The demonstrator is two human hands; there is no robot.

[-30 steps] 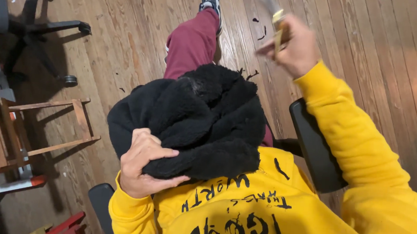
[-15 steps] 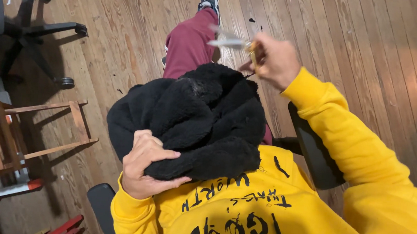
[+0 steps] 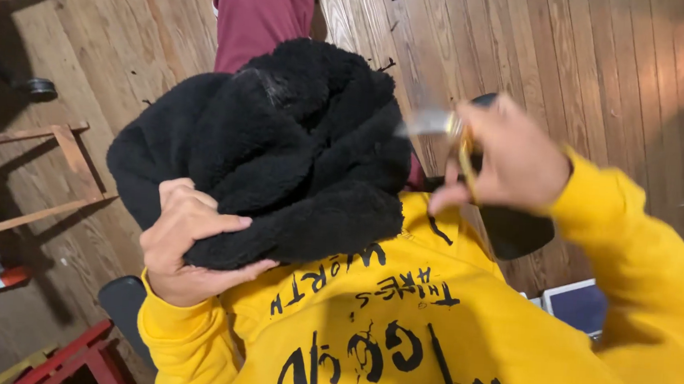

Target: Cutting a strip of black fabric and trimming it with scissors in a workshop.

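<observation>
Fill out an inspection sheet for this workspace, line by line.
Surface: wooden plank floor, small dark scraps scattered on it.
Job's things: black fleece garment, bunched in front of the yellow sweatshirt; blurred metal tool, probably scissors.
Clutter: wooden frame, red item at lower left.
Grippers: left hand grips the garment's lower edge; right hand holds the tool beside the garment.
Cables: nothing seen.
Surroundings: office chair base at upper left, chair armrest.

Black hood (image 3: 281,148): thick fuzzy fleece, matt. Scissors (image 3: 443,127): shiny metal blades, blurred. Yellow sweatshirt (image 3: 428,334): smooth cotton-like cloth w/ black print. Floor (image 3: 591,65): worn wood planks, slight sheen.
</observation>
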